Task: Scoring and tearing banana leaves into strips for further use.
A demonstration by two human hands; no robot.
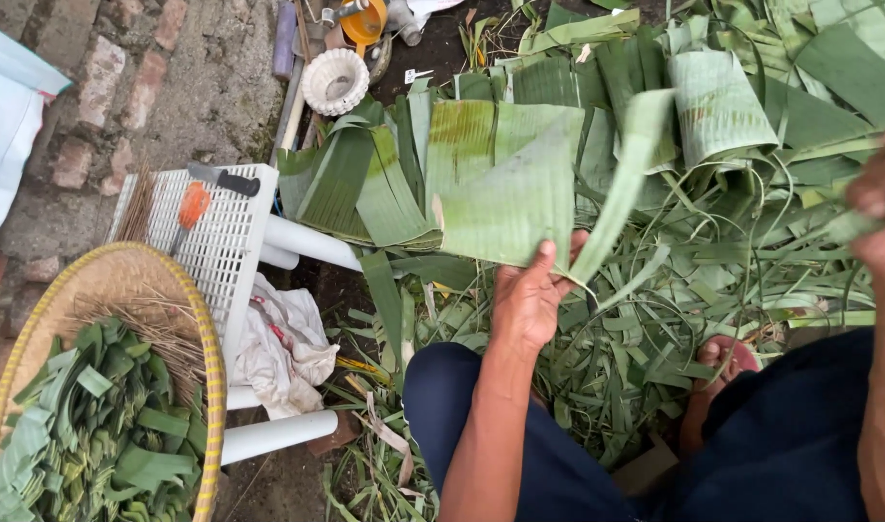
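**Head view: left hand grips a banana leaf sheet above a heap of cuttings**

Head camera looks down at a seated person's knees and forearms. The left hand (528, 295) is closed on the lower edge of a broad, rectangular green banana leaf piece (501, 184), thumb on top and fingers hidden behind it, so the sheet hangs spread out in front of the person. A long, narrow green leaf strip (621, 184) runs from the same grip up and to the right. The right hand (883, 208) shows only partly at the right edge of the frame, blurred; whether it is closed on anything cannot be told, though thin leaf strips pass just beside it.

Beneath and behind the held sheet lies a loose heap of green leaf strips and trimmings (655, 329) on the ground, with larger folded banana leaf sections (718, 101) piled further back. A foot in a pink sandal (728, 360) rests among the trimmings.

To the left stands a white plastic slatted stool (225, 256), serving as a worktop, carrying a dark-handled knife (225, 178), an orange-handled tool (193, 205) and a bundle of thin brown sticks (138, 205). Near it sits a round woven bamboo tray with a yellow rim (123, 280), holding folded green leaf pieces (94, 435). A crumpled white cloth (283, 348) lies under the stool, and a small white ribbed bowl (335, 81) stands on the ground further back.
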